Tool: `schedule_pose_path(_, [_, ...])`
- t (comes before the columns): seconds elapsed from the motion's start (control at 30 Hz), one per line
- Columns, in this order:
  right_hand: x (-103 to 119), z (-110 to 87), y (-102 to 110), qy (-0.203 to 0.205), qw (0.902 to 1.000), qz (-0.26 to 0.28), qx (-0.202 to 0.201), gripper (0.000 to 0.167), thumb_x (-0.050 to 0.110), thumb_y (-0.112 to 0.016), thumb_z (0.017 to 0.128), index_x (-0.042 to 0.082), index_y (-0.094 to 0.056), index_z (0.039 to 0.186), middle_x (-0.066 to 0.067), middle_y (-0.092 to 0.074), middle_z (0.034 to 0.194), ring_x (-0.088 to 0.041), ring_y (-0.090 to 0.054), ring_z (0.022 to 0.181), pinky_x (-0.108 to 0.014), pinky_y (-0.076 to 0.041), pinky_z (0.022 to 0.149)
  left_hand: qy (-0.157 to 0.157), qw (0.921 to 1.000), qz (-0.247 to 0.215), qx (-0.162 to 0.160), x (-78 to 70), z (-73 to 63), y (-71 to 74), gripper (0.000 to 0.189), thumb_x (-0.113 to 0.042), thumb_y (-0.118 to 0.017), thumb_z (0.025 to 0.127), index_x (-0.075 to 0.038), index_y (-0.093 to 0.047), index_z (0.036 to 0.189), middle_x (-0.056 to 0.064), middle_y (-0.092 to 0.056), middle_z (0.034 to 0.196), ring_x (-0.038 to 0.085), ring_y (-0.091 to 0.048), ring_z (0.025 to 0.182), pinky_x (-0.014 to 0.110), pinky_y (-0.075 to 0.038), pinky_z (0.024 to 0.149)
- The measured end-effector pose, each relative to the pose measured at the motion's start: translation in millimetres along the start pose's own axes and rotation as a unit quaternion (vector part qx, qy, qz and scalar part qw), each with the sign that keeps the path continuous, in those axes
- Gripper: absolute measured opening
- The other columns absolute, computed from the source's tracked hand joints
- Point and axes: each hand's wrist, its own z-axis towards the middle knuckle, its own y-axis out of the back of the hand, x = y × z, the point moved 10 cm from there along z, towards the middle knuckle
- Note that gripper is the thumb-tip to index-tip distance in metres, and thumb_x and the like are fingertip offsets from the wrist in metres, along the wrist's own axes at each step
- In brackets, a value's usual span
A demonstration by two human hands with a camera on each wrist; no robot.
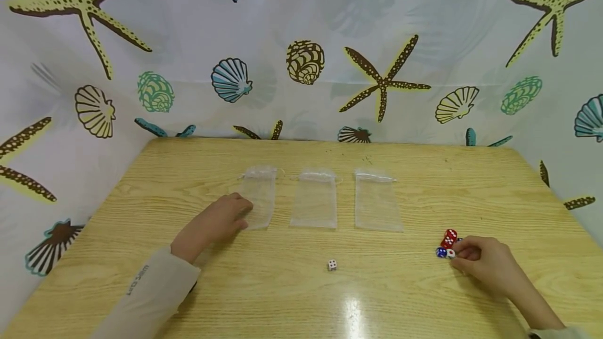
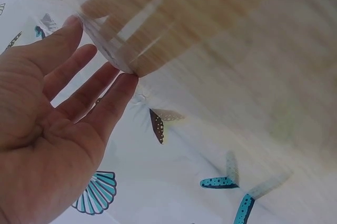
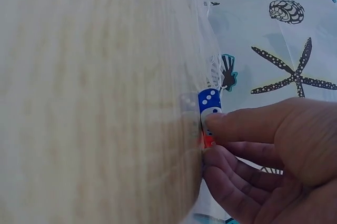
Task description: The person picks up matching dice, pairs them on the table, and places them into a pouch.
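Observation:
On the left of the wooden table, my left hand [image 1: 225, 217] touches the edge of a sheer white drawstring bag [image 1: 260, 198], its fingers loosely bent. The left wrist view shows the fingertips [image 2: 129, 78] right at the tabletop. My right hand [image 1: 487, 260] pinches a white die [image 1: 450, 253] with a red pip at the right side. Its thumb covers part of that die in the right wrist view. Against it sit red dice [image 1: 449, 238] and a blue die [image 1: 441, 252]; another blue die is mostly hidden behind the fingers.
Two more sheer bags, one in the middle [image 1: 314, 200] and one on the right [image 1: 377, 202], lie flat in a row with the first. A single white die [image 1: 332, 265] stands nearer the front. Behind the table [image 1: 264, 286] hangs a seashell-and-starfish cloth [image 1: 268, 20].

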Motion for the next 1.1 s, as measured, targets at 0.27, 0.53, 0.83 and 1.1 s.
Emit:
schedule_pose_path(0.27, [5, -1.0, 3, 0.007, 0.9998, -0.016, -0.006, 0.018, 0.021, -0.074, 0.082, 0.006, -0.068, 0.091, 0.001, -0.066, 0.078, -0.005, -0.057, 0.066, -0.021, -0.045, 0.057, -0.003, 1.0, 0.0, -0.006, 0.3, -1.0, 0.7, 0.036, -0.01, -0.064, 0.09, 0.006, -0.058, 0.122, 0.023, -0.058, 0.121, 0.039, -0.055, 0.111, 0.049, -0.047, 0.093])
schedule_pose_path(0.53, [23, -0.1, 11, 0.035, 0.9992, -0.018, -0.009, 0.017, 0.021, -0.072, 0.085, 0.006, -0.068, 0.092, 0.001, -0.066, 0.08, -0.003, -0.057, 0.067, -0.021, -0.047, 0.059, 0.003, 1.0, 0.004, -0.004, 2.2, -0.6, -0.2, 0.037, -0.01, -0.064, 0.09, 0.006, -0.058, 0.123, 0.023, -0.056, 0.122, 0.039, -0.054, 0.113, 0.049, -0.046, 0.094])
schedule_pose_path(0.83, [73, 7.1, -5, 0.103, 0.9942, 0.027, 0.016, 0.012, 0.018, -0.07, 0.086, 0.007, -0.067, 0.091, 0.002, -0.065, 0.077, -0.002, -0.056, 0.065, -0.021, -0.047, 0.056, -0.009, 0.9999, 0.01, -0.011, 0.7, 1.3, 1.0, 0.036, -0.01, -0.065, 0.09, 0.006, -0.059, 0.121, 0.023, -0.058, 0.119, 0.038, -0.056, 0.11, 0.048, -0.047, 0.092])
schedule_pose_path(1.1, [120, 13.8, -38, 0.161, 0.9847, 0.055, 0.037, 0.005, 0.012, -0.071, 0.084, 0.01, -0.066, 0.084, 0.004, -0.062, 0.074, -0.002, -0.053, 0.066, -0.02, -0.046, 0.058, 0.004, 1.0, 0.001, -0.002, 0.9, 0.7, 1.7, 0.036, -0.01, -0.064, 0.09, 0.006, -0.058, 0.122, 0.023, -0.057, 0.121, 0.039, -0.055, 0.112, 0.049, -0.047, 0.094])
